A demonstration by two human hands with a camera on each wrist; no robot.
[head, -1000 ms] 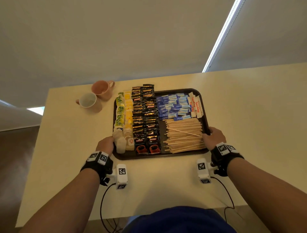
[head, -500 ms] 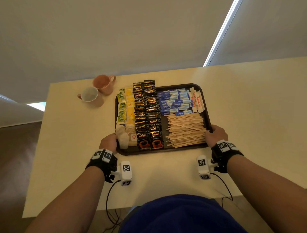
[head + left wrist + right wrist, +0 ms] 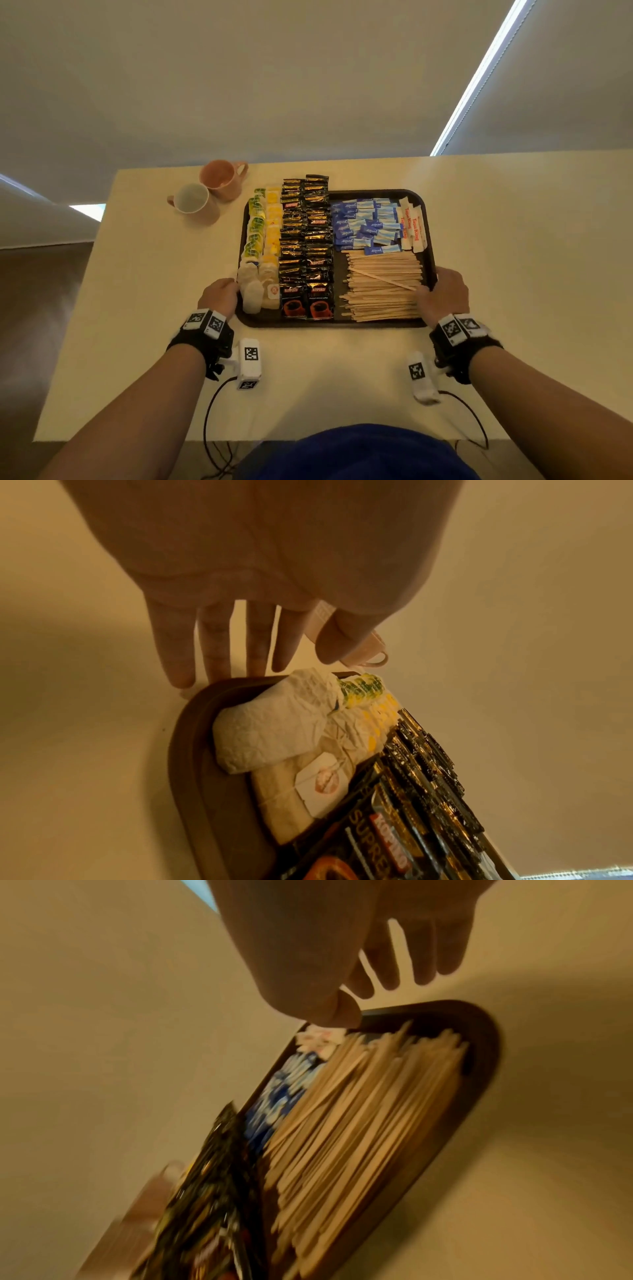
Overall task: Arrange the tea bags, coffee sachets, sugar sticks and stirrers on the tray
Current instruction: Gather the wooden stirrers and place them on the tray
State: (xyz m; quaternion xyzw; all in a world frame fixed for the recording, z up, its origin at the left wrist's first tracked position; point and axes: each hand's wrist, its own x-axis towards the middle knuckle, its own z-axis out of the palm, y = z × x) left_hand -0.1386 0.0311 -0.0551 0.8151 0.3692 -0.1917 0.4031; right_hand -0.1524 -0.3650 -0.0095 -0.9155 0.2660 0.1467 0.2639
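A dark brown tray (image 3: pixel 329 324) sits on the cream table. It holds green and yellow tea bags (image 3: pixel 257 233) in the left column, with plain white tea bags (image 3: pixel 274 729) at their near end. Black coffee sachets (image 3: pixel 305 240) fill the middle, blue sugar sticks (image 3: pixel 366 222) and white sugar sticks (image 3: pixel 412 224) the far right. Wooden stirrers (image 3: pixel 383 284) lie at the near right. My left hand (image 3: pixel 221 294) is at the tray's left rim (image 3: pixel 192 750), fingers (image 3: pixel 219 647) straight. My right hand (image 3: pixel 445 294) is at the right rim (image 3: pixel 479 1047), fingers extended, thumb over the stirrers' ends.
Two mugs, one pink (image 3: pixel 219 178) and one with a pale inside (image 3: pixel 191 202), stand beyond the tray's far left corner. The table's near edge (image 3: pixel 308 437) is close to my body, with cables hanging over it. The right wrist view is blurred.
Both hands stay at the tray's sides near its front corners. The tray keeps its place beside the mugs; only the head view has shifted a little.
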